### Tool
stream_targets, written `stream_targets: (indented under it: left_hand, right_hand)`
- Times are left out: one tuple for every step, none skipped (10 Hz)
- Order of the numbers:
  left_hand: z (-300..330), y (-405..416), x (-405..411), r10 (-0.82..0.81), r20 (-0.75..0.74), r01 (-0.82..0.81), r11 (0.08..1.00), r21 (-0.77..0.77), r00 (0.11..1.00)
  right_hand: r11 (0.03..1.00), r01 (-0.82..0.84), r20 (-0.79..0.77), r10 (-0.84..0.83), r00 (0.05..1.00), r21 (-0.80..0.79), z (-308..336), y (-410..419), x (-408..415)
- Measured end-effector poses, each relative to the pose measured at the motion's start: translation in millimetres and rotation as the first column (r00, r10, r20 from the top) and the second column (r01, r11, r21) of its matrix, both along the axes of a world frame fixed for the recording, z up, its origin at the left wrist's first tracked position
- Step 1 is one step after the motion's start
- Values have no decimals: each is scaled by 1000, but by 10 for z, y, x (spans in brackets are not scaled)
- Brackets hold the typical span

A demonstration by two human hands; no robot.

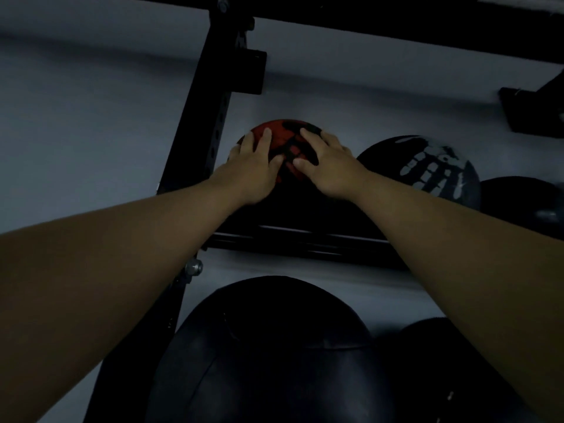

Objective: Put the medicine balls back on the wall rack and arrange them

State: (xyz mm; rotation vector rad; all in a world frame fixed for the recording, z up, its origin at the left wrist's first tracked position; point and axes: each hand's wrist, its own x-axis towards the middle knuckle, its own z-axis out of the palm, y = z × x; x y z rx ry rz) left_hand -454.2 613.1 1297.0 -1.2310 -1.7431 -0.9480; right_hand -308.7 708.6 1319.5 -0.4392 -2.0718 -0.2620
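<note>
A red and black medicine ball (287, 138) rests on the black wall rack's rail (293, 242), at its left end beside the upright post (210, 117). My left hand (253, 169) lies flat on the ball's left side, fingers spread. On its right side my right hand (329, 166) presses the same way. Both hands grip the ball between them. To the right on the same rail sits a black ball with a white handprint (427, 169), then a darker ball (525, 203).
Below the rail a large black ball (268, 352) fills the lower shelf, with another dark ball (442, 361) to its right. A horizontal black beam (396, 29) runs overhead, and a bracket (531, 108) juts from the pale wall at right. The scene is dim.
</note>
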Motion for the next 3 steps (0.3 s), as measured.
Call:
stream_targets:
  left_hand:
    - [-230,-123,74,99,-29,-102,984,-143,995]
    - [-434,-262,229,133,-26,-135,962,-238,991]
    - [-606,-376,467,127,-73,-144,941,-308,989]
  right_hand:
    - [997,48,97,-43,994,-56,-208,-55,212]
    - [996,49,150,-38,988,-69,-446,-131,371]
    - [997,51,183,-41,982,-52,-650,-229,581]
